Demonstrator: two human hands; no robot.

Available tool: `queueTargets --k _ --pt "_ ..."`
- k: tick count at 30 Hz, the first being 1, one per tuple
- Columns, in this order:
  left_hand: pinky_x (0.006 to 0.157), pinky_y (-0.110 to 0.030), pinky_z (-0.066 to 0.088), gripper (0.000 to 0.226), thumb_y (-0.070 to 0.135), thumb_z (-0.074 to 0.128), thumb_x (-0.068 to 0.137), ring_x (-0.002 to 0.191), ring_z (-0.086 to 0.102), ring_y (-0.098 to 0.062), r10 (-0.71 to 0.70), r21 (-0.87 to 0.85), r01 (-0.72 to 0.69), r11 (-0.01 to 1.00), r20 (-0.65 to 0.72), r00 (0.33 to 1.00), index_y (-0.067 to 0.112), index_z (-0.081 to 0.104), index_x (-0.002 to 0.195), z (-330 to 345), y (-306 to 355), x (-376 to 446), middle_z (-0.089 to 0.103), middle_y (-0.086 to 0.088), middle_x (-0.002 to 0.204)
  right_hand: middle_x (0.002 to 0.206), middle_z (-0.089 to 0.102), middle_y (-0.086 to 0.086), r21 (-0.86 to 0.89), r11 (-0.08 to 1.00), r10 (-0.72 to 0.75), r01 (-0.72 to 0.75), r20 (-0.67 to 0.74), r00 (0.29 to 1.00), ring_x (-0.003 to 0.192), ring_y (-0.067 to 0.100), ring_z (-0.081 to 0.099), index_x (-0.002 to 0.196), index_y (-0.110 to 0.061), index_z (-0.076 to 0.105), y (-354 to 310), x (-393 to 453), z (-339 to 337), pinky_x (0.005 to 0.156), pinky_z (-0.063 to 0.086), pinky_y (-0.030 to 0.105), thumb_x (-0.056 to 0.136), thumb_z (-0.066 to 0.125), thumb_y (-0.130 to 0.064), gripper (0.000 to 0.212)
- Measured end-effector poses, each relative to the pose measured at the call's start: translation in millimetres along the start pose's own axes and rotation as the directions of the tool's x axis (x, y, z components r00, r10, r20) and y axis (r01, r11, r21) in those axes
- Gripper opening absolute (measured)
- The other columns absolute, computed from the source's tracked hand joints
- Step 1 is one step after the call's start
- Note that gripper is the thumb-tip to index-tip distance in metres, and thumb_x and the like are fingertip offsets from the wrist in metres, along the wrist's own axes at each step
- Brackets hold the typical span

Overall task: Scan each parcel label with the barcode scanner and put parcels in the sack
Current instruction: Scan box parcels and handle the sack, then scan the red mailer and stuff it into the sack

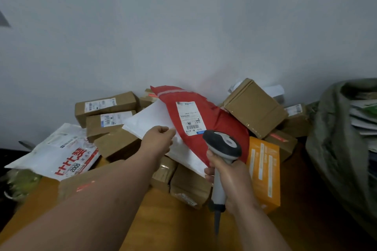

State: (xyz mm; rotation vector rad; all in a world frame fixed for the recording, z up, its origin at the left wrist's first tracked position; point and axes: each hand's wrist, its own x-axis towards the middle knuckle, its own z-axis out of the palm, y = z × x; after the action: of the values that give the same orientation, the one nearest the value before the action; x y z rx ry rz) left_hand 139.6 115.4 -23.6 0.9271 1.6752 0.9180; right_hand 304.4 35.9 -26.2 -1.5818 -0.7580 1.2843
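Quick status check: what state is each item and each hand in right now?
Red plastic mailer bag: tilted up, label facing the camera.
White padded envelope: pinched by left hand.
Grey handheld barcode scanner: gripped by right hand, head near the red mailer's label.
Grey-green sack: open, parcels inside.

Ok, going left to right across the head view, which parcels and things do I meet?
White printed mailer → left hand → red mailer → barcode scanner in the right hand → orange box → grey-green sack.
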Motion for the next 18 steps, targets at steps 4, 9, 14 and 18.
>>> queueTargets --k 4,9,14,18 --pt "0.087 -0.038 0.056 0.053 0.040 0.068 0.090 0.102 0.065 -0.031 -0.028 -0.031 0.029 0.999 0.020 0.999 0.009 0.055 0.131 23.8 6.6 25.2 0.065 -0.014 0.122 0.066 0.075 0.002 0.005 1.000 0.029 -0.029 -0.028 0.999 0.063 0.012 0.071 0.085 -0.015 0.071 0.9 11.7 0.5 0.062 0.055 0.026 0.083 0.078 -0.033 0.020" --pt "0.091 -0.045 0.057 0.015 0.015 0.067 0.093 0.097 0.070 -0.028 -0.107 -0.236 0.116 0.965 0.052 0.993 0.010 0.068 0.107 46.3 10.9 49.2 0.073 -0.010 0.112 0.066 0.074 0.002 -0.014 0.998 0.053 -0.054 -0.076 0.996 0.062 0.011 0.070 0.081 -0.018 0.069 3.3 17.3 2.6 0.058 0.053 0.024 0.083 0.078 -0.033 0.017" --pt "0.066 -0.029 0.059 0.013 0.015 0.056 0.101 0.082 0.071 -0.016 -0.070 -0.408 0.087 0.909 0.057 0.996 0.015 0.067 0.108 45.6 29.5 49.7 0.074 -0.004 0.101 0.074 0.075 0.004 0.070 0.997 0.051 -0.044 -0.098 0.994 0.066 0.013 0.071 0.095 -0.021 0.069 1.5 17.4 6.0 0.053 0.052 0.020 0.082 0.079 -0.029 0.019" --pt "0.063 -0.034 0.059 0.019 0.012 0.048 0.104 0.080 0.073 -0.019 -0.008 -0.562 0.069 0.824 0.110 0.994 0.020 0.064 0.108 15.9 57.3 40.5 0.074 -0.003 0.093 0.072 0.075 0.004 0.126 0.991 0.044 -0.036 -0.064 0.997 0.068 0.018 0.071 0.094 -0.016 0.072 -1.8 12.7 15.9 0.061 0.056 0.029 0.081 0.081 -0.028 0.020"
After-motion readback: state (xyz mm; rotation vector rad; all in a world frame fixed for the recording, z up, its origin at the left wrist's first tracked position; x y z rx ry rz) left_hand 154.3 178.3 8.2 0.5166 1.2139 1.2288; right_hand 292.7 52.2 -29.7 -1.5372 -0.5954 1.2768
